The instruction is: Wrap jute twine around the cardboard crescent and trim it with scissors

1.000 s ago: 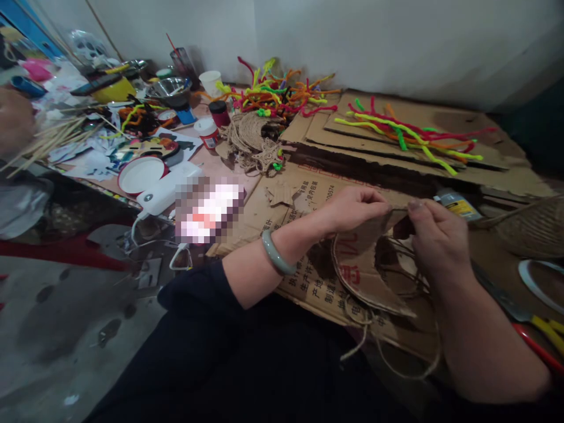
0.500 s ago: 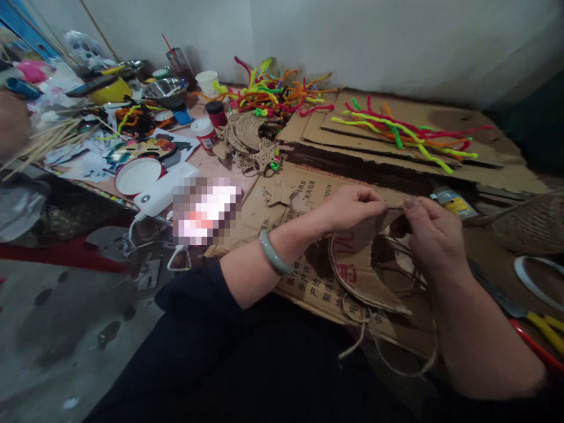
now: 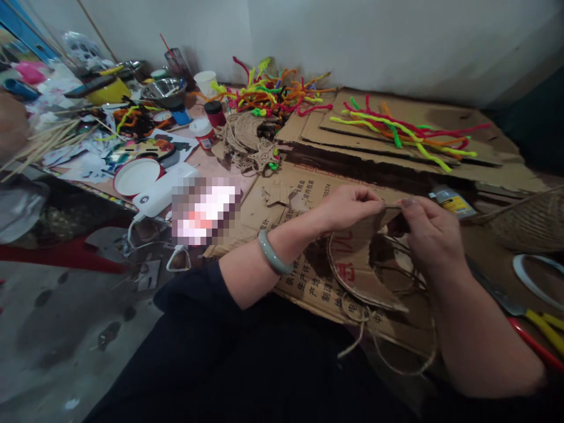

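A crescent cut from cardboard stands tilted over the cardboard sheet, with red print on its face and twine along its outer edge. My left hand is closed in a pinch at the crescent's upper tip. Just right of it, my right hand pinches what looks like twine, a short taut piece spanning the gap between both hands. Slack twine is knotted below the crescent and loops down toward my lap. More twine lies in coils under my right hand, partly hidden by it.
A cardboard star lies on the printed sheet. Behind are a twine-wrapped crescent, pipe cleaners and a bottle. Scissors with yellow handles lie at right. A phone and power bank are at left.
My hands have shifted very slightly, and the crescent has turned a little, showing more of its red print. Both hands keep their pinch.
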Available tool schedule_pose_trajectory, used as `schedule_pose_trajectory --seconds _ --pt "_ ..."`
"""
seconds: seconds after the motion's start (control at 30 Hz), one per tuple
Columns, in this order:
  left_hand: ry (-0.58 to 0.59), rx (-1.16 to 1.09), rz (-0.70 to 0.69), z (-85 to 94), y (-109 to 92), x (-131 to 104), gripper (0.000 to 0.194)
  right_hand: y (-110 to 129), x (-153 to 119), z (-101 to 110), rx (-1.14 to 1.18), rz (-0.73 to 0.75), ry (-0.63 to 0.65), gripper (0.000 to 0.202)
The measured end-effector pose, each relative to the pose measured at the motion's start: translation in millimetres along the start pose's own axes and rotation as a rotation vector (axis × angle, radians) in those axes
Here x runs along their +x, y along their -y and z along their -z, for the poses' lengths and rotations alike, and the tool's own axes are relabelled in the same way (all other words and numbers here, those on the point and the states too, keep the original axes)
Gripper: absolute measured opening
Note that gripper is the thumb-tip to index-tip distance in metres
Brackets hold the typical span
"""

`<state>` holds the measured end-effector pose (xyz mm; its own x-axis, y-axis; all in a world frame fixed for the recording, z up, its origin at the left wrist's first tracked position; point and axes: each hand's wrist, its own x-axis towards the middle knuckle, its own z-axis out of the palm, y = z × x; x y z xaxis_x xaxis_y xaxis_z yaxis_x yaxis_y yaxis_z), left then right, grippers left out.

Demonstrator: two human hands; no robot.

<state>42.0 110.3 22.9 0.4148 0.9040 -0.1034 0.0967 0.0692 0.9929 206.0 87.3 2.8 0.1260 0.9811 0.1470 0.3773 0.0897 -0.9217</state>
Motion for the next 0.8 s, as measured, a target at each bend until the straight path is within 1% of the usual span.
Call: schedule_pose_trajectory --seconds 0.2,0.37,0.5,0.63,0.7,0.8 --pt "-0.014 0.018 -0.006 -0.1 2 -1 0.009 1 0 0 -0.044 0.026 0.004 0.038" --pt "-0.014 0.037 0.018 -0.1 -4 -4 0.012 -1 0 2 -0.036 0.005 0.012 0.036" --pt "-0.024 0.039 0.035 -0.2 -8 -4 0.013 -3 0 3 -0.015 0.02 0.025 0.032" --pt "-0.034 0.063 0.053 -0.2 -9 -5 0.016 -2 0 3 -0.101 0.057 0.026 0.03" --pt "-0.028 0.075 0.058 -0.1 -10 -7 0.016 -1 0 2 -0.139 0.05 0.021 0.03" --pt "-0.025 0.087 0.052 0.1 -11 -7 0.015 -1 0 1 -0.109 0.022 0.02 0.032"
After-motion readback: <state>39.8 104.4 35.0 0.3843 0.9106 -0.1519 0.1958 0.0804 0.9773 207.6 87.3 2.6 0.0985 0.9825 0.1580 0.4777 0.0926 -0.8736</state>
